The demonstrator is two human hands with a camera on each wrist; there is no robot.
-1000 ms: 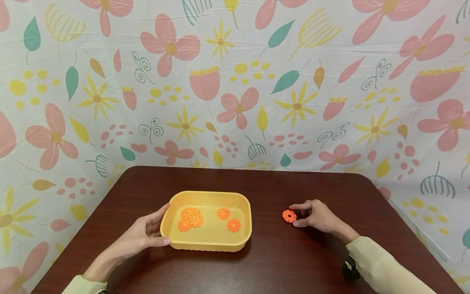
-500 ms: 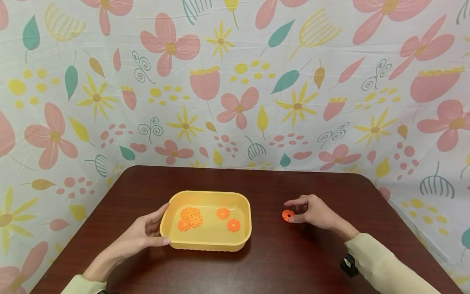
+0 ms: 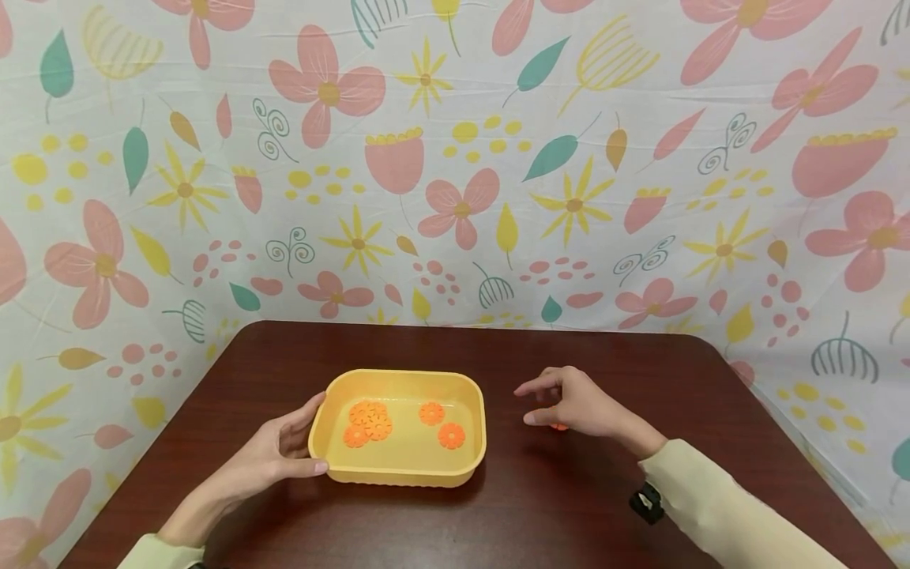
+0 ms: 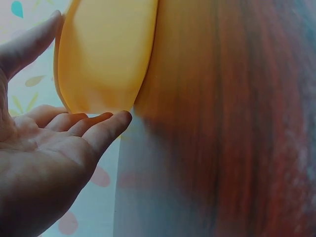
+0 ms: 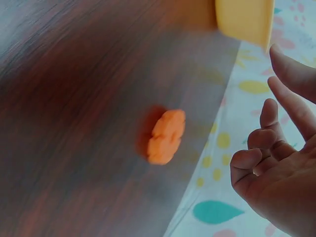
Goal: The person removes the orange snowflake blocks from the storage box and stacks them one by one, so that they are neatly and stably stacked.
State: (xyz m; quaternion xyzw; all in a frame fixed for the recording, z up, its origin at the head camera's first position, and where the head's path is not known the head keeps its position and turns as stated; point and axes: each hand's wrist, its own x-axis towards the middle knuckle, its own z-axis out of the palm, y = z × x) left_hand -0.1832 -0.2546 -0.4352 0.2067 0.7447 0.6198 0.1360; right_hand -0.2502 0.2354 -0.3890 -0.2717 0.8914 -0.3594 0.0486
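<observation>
"So, what does the left hand have?"

"It holds the yellow tray by its left end, thumb at the near corner."

"And the right hand?"

"Empty, thumb and fingers apart, above the desk near the tray."

"Where's the loose orange disc?"

"On the desk, mostly hidden behind the right hand in the head view. Other discs lie in the tray: an overlapping cluster at left, two more at right."
</observation>
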